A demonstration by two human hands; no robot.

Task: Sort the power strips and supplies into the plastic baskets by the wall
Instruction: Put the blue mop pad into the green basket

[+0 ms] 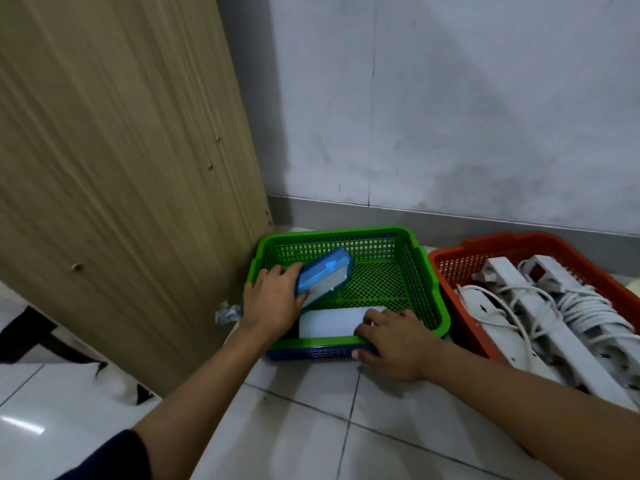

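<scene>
A green plastic basket point(426, 282) sits on the tiled floor by the wall, stacked on a blue basket point(311, 353) whose front edge shows beneath it. My left hand point(273, 299) holds a blue-lidded plastic case point(323, 275), tilted, inside the green basket at its left side. A white box point(329, 322) lies flat at the basket's front. My right hand point(394, 344) grips the green basket's front rim, fingers over the box's right end. To the right, an orange basket point(450, 268) holds several white power strips point(540, 306) with coiled cords.
A tall wooden panel point(121, 168) stands at the left, close beside the green basket. A grey wall point(450, 116) with a skirting board runs behind both baskets. Small crumpled scrap point(227, 313) lies at the panel's foot. White floor tiles point(311, 427) stretch in front.
</scene>
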